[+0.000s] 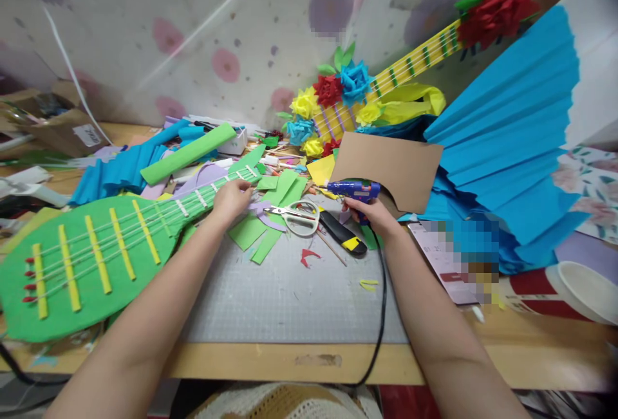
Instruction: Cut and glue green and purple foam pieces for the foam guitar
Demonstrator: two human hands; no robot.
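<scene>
A green paper lute [96,239] with white strings and yellow strips lies at the left, its neck running up toward the middle. At the neck my left hand [232,197] has its fingers closed on the edge, below the white frets. My right hand [363,210] grips a blue glue gun [355,189], its nozzle pointing left and a black cord hanging down. Between the hands lie white-handled scissors [302,218], a black and yellow utility knife [342,232] and cut green paper pieces [265,245].
A grey cutting mat [290,303] covers the table's middle. Behind stands a yellow paper lute [415,62] with paper flowers. Brown cardboard [381,161], pleated blue paper [512,129], a phone [439,264] and a paper bucket [545,293] are at right. A cardboard box [62,123] sits at left.
</scene>
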